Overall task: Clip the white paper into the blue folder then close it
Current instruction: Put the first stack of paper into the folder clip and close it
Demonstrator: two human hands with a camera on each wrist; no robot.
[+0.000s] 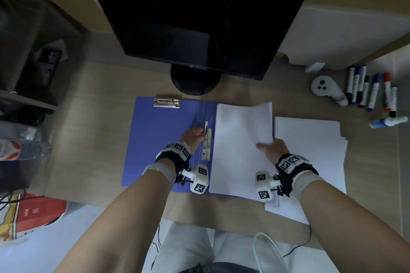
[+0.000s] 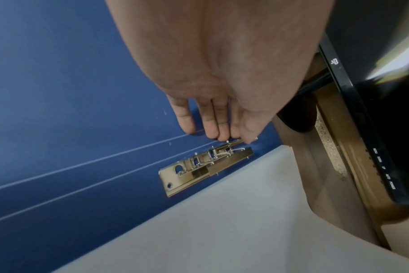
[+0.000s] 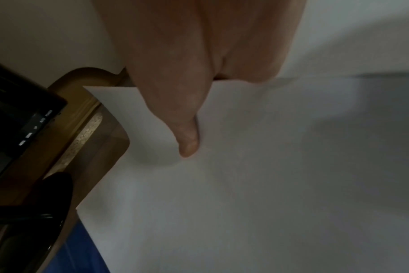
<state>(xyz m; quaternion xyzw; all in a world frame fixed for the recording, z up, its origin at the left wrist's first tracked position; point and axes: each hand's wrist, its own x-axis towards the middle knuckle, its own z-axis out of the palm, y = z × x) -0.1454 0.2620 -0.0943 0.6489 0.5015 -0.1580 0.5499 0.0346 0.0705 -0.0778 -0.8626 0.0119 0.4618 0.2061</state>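
Note:
The blue folder (image 1: 162,139) lies open flat on the desk. A metal spring clip (image 1: 206,143) (image 2: 206,164) runs along the inside of its right half, next to the spine. My left hand (image 1: 193,134) (image 2: 222,127) pinches the clip's lever (image 2: 234,143) at its far end. The white paper (image 1: 241,148) (image 3: 245,184) lies over the folder's right half, its left edge just beside the clip. My right hand (image 1: 271,148) pinches the paper's right edge, with the thumb (image 3: 187,140) on top and the fingers hidden under the sheet.
A second metal clip (image 1: 166,103) sits at the folder's top left edge. A stack of white sheets (image 1: 315,150) lies right of the folder. A black monitor (image 1: 195,17) with its stand (image 1: 195,82) is behind. Several markers (image 1: 372,91) and a white controller (image 1: 326,90) lie far right.

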